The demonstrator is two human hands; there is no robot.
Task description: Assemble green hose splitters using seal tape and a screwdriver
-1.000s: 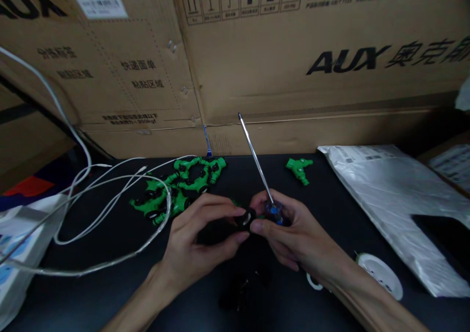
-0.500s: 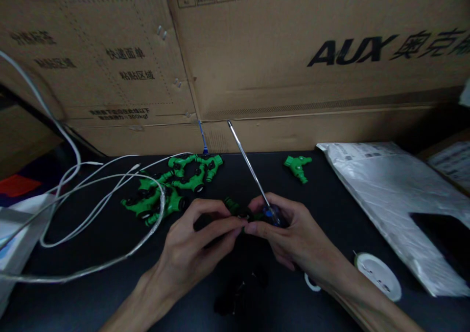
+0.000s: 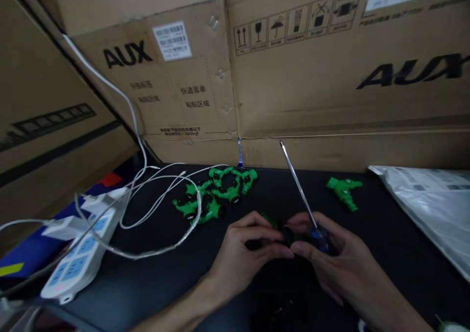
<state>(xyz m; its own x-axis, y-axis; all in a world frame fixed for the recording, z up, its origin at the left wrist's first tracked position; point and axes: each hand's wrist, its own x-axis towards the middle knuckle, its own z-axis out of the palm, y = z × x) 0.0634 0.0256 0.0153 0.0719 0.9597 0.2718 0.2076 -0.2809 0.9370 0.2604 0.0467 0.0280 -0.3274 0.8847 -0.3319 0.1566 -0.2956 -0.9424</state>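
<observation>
My left hand (image 3: 251, 244) is closed, its fingertips pinching a green Y-shaped hose splitter (image 3: 270, 220) with a dark part. Much of that splitter is hidden behind fingers. My right hand (image 3: 341, 256) is wrapped round the blue handle of a screwdriver (image 3: 298, 182), whose shaft points up and away. Its thumb and fingers also meet the near end of the splitter, close to my left fingertips. Beyond the hands, several green splitters (image 3: 229, 193) with black parts lie in a cluster. Another green splitter (image 3: 344, 191) lies alone to the right.
White cables (image 3: 157, 251) loop over the black table on the left, by a white power strip (image 3: 91, 253) with chargers. Cardboard boxes (image 3: 293, 102) wall off the back. A silvery plastic package (image 3: 433, 209) lies at right. Dark small things (image 3: 279, 312) sit near the front edge.
The view has turned left, so everything sits further right and the power strip has come into sight. Both hands keep hold of the splitter and the screwdriver, with little visible change in grip.
</observation>
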